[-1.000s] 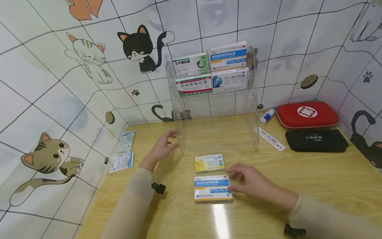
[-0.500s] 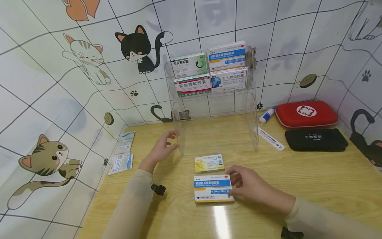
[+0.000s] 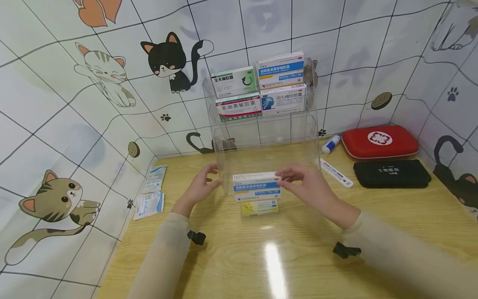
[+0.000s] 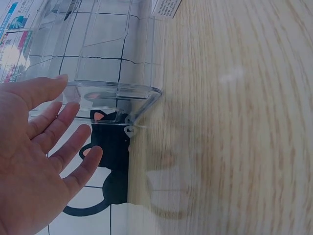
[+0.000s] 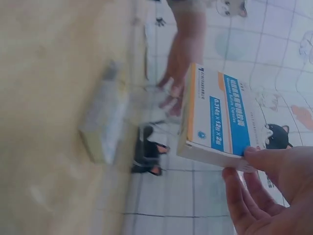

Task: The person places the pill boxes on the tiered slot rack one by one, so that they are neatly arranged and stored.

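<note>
My right hand [image 3: 315,191] pinches a white, blue and orange medicine box [image 3: 254,190] by its right end, thumb on the printed face. The box is raised off the table and tilted up in front of the clear acrylic display stand [image 3: 221,164]. Below it in the head view, a smaller yellow and white medicine box [image 3: 260,208] is partly hidden. At the stand's left side panel is my left hand [image 3: 198,191]. Its fingers [image 4: 73,142] are loosely extended beside the panel edge in the left wrist view; firm contact is unclear.
The stand's upper tiers hold several medicine boxes [image 3: 239,108]. To the right lie a red first-aid case [image 3: 381,142], a black pouch [image 3: 392,174], a white-blue tube [image 3: 330,144] and a thermometer strip [image 3: 337,173]. Packaged sachets [image 3: 149,205] lie at left, by the patterned wall.
The right hand has taken hold of the blue and white medicine box, lifted it from the table and moved it forward towards the stand. The left hand stays at the stand's side.
</note>
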Demonstrator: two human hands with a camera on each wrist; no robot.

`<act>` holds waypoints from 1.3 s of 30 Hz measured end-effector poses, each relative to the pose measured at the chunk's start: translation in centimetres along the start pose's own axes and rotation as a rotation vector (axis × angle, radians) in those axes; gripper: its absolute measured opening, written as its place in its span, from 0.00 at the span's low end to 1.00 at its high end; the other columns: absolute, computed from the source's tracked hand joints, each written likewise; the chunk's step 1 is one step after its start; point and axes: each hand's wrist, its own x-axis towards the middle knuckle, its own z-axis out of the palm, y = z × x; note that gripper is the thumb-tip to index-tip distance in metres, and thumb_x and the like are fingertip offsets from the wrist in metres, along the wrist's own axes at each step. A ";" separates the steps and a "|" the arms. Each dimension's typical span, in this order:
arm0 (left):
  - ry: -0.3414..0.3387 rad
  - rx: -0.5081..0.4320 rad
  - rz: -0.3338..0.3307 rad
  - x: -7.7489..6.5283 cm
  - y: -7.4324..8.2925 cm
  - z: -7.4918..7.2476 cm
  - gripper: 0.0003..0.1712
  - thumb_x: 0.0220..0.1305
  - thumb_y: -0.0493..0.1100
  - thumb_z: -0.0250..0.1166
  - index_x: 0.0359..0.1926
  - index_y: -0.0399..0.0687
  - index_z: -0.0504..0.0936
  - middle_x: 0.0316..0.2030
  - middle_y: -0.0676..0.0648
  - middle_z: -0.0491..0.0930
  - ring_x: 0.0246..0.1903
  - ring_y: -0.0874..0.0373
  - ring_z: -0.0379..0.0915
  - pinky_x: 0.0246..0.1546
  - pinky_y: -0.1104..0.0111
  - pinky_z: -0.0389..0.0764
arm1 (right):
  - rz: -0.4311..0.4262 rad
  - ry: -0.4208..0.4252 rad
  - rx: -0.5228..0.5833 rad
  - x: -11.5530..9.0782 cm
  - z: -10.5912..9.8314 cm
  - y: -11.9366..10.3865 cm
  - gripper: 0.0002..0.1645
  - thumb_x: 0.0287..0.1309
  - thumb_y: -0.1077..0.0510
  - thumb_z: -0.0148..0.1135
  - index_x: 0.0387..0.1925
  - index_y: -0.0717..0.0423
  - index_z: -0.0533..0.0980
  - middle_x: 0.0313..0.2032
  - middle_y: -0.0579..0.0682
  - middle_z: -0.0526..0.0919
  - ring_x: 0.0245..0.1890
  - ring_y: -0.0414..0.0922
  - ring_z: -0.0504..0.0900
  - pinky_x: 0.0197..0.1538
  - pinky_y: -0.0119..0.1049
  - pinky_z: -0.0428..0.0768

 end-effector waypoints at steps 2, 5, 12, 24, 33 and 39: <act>0.001 -0.010 -0.001 0.0 0.0 0.2 0.28 0.72 0.39 0.66 0.68 0.45 0.68 0.66 0.39 0.72 0.67 0.41 0.68 0.65 0.42 0.74 | -0.046 0.065 0.002 1.8 -0.4 -0.4 0.11 0.62 0.58 0.74 0.46 0.47 0.86 0.44 0.44 0.90 0.40 0.41 0.88 0.46 0.38 0.88; -0.003 -0.015 0.009 0.0 -0.2 0.4 0.28 0.72 0.40 0.66 0.69 0.45 0.68 0.66 0.39 0.72 0.67 0.40 0.68 0.65 0.41 0.74 | -0.111 0.151 -0.016 4.5 -0.8 -1.2 0.11 0.62 0.58 0.74 0.46 0.49 0.86 0.48 0.45 0.88 0.40 0.41 0.87 0.45 0.34 0.87; 0.003 -0.001 0.021 -0.1 0.0 -0.1 0.29 0.72 0.39 0.66 0.70 0.42 0.67 0.67 0.39 0.72 0.67 0.40 0.68 0.64 0.43 0.74 | -0.145 0.254 -0.045 10.8 -1.3 -2.7 0.12 0.65 0.57 0.72 0.50 0.49 0.85 0.52 0.45 0.85 0.45 0.40 0.85 0.49 0.39 0.86; -0.007 -0.005 0.032 -0.1 -0.2 -0.1 0.30 0.72 0.38 0.66 0.70 0.40 0.67 0.67 0.38 0.72 0.67 0.39 0.68 0.63 0.42 0.75 | -0.057 0.319 -0.016 14.9 0.1 -1.0 0.10 0.64 0.59 0.71 0.47 0.49 0.86 0.52 0.48 0.83 0.46 0.43 0.86 0.50 0.38 0.87; -0.004 0.005 0.022 -0.2 0.0 0.1 0.30 0.72 0.38 0.66 0.70 0.40 0.67 0.66 0.38 0.72 0.67 0.39 0.69 0.63 0.45 0.76 | -0.061 0.243 -0.039 15.0 2.0 -0.2 0.14 0.64 0.62 0.71 0.51 0.50 0.87 0.59 0.48 0.82 0.52 0.46 0.84 0.52 0.39 0.87; -0.002 -0.002 0.019 -0.1 0.0 0.0 0.31 0.72 0.37 0.66 0.71 0.39 0.66 0.67 0.38 0.72 0.67 0.40 0.68 0.64 0.44 0.75 | -0.088 0.223 0.012 12.6 2.0 -0.1 0.24 0.63 0.66 0.70 0.60 0.53 0.82 0.62 0.53 0.81 0.56 0.51 0.84 0.58 0.44 0.85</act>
